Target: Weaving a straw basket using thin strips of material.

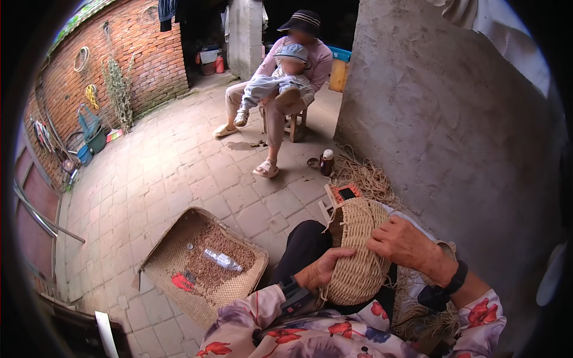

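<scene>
A tan basket woven from straw cord (358, 253) rests in my lap, tipped on its side. My left hand (325, 267) is closed on its near left edge, thumb lying over the weave. On the other side my right hand (409, 243) has its fingers pinched together against the woven wall. Whatever strand may be between those fingertips is too small to make out. A loose cord end sticks out at the basket's upper left rim. Dark straps with devices circle both wrists.
Left of my knee lies a woven tray (173, 238) with brown kernels, a clear plastic bottle (222, 260) and a red item. Coiled straw cord (373, 182) and a flask (327, 162) lie by the grey wall (453, 119). Ahead, a seated person (310, 59) holds a child.
</scene>
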`<control>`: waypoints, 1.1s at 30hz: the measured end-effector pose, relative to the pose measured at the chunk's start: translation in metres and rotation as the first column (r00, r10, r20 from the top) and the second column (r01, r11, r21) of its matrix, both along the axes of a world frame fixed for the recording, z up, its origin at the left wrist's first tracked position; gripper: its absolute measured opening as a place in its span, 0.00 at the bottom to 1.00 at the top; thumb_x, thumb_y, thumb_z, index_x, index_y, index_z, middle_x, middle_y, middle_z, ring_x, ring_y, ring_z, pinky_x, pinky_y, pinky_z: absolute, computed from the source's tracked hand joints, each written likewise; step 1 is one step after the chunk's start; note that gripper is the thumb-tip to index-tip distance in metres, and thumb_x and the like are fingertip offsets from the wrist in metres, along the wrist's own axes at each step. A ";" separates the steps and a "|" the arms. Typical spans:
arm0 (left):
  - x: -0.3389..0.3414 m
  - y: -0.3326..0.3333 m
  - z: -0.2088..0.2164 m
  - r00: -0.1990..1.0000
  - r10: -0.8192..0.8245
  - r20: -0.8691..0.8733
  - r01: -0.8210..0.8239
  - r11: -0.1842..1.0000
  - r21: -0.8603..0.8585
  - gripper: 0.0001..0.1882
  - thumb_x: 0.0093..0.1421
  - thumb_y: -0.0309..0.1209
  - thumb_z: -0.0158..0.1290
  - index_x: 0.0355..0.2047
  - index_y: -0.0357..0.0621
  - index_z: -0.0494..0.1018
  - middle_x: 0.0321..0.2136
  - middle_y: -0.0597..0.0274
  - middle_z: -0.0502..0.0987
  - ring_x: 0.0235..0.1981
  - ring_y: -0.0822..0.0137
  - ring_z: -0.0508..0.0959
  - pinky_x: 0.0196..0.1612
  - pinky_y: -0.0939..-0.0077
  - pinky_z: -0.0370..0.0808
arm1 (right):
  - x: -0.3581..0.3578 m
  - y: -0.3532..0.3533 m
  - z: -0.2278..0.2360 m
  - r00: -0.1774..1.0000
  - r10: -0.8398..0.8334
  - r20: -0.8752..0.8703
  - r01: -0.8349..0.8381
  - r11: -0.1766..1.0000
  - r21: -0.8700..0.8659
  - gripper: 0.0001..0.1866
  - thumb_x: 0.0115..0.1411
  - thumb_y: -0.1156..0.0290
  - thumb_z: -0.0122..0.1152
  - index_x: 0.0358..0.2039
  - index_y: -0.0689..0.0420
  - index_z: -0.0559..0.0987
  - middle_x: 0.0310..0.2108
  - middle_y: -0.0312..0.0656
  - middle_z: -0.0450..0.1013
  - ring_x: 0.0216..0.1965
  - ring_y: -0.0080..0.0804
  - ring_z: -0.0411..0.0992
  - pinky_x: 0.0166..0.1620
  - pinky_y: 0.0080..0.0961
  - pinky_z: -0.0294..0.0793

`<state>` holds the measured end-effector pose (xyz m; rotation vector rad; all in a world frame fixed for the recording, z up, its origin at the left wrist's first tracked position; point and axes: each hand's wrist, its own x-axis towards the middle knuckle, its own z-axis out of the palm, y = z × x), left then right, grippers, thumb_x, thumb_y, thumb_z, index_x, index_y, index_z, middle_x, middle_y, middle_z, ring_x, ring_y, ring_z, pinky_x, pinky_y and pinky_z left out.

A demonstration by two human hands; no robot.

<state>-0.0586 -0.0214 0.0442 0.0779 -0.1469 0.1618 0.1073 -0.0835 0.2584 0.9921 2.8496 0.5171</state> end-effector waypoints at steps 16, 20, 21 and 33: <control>-0.008 -0.008 0.018 0.987 0.114 -0.111 -0.100 0.987 0.125 0.26 0.64 0.36 0.55 0.59 0.33 0.69 0.53 0.48 0.78 0.52 0.54 0.79 0.61 0.56 0.73 | -0.003 -0.002 -0.039 0.930 0.042 -0.366 -0.018 0.997 0.071 0.08 0.48 0.76 0.58 0.28 0.57 0.69 0.27 0.42 0.63 0.29 0.40 0.69 0.32 0.34 0.72; -0.007 -0.008 0.018 0.974 0.108 -0.197 -0.076 0.984 0.163 0.28 0.63 0.35 0.56 0.60 0.34 0.67 0.54 0.48 0.77 0.53 0.54 0.79 0.62 0.56 0.72 | 0.000 0.003 -0.049 0.907 -0.012 -0.421 0.113 0.970 0.214 0.07 0.49 0.75 0.58 0.27 0.56 0.69 0.25 0.42 0.62 0.27 0.40 0.69 0.31 0.35 0.72; -0.006 -0.008 0.018 0.966 0.121 -0.230 -0.079 0.980 0.185 0.29 0.62 0.35 0.56 0.61 0.34 0.67 0.55 0.48 0.76 0.54 0.54 0.78 0.62 0.55 0.71 | 0.003 0.007 -0.049 0.891 -0.035 -0.452 0.161 0.957 0.242 0.06 0.49 0.75 0.58 0.27 0.56 0.69 0.25 0.42 0.62 0.26 0.40 0.69 0.30 0.36 0.72; -0.035 -0.027 0.018 0.901 0.372 -0.222 -0.138 0.733 0.666 0.32 0.67 0.38 0.56 0.66 0.36 0.62 0.59 0.58 0.73 0.57 0.69 0.74 0.62 0.71 0.70 | 0.055 0.005 -0.010 -0.352 -0.733 -0.582 -0.108 0.649 -0.753 0.30 0.69 0.42 0.51 0.49 0.61 0.72 0.32 0.44 0.77 0.29 0.26 0.77 0.32 0.27 0.79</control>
